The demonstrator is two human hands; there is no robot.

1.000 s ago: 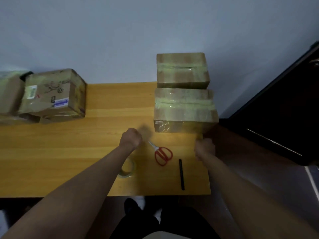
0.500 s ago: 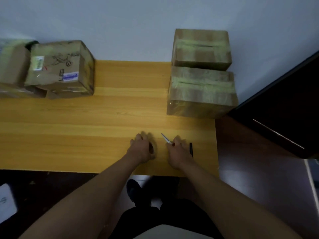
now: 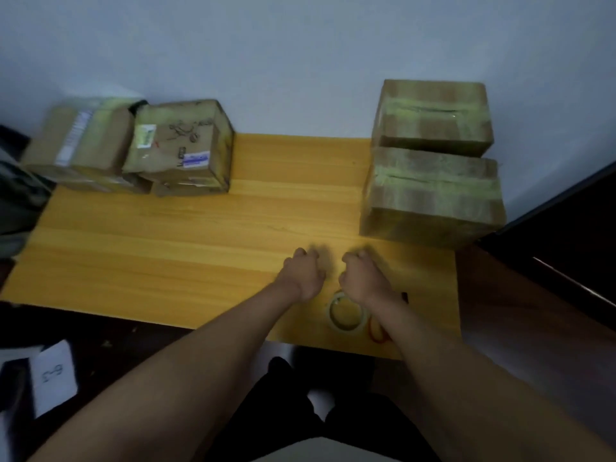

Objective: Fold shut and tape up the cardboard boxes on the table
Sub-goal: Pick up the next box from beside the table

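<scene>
Two cardboard boxes stand at the table's right, both with tape over their shut tops: a near box (image 3: 430,191) and a far box (image 3: 433,118) against the wall. At the back left sit a labelled box (image 3: 181,145) and another box (image 3: 80,138) beside it. My left hand (image 3: 305,271) and my right hand (image 3: 361,276) hover side by side over the table in front of the near box, fingers loosely curled and holding nothing. A clear tape roll (image 3: 346,311) lies just behind my right wrist. Red scissors (image 3: 378,331) are partly hidden under my right forearm.
The yellow wooden table (image 3: 200,245) runs between the two groups of boxes. A black pen's tip (image 3: 404,296) shows beside my right wrist. A dark cabinet (image 3: 566,235) stands at the right. On the floor at the left lies a white sheet (image 3: 55,375).
Half a second ago my left hand was on the tape roll and my right on the scissors. Both hands have let go and moved forward, leaving tape and scissors behind the wrists.
</scene>
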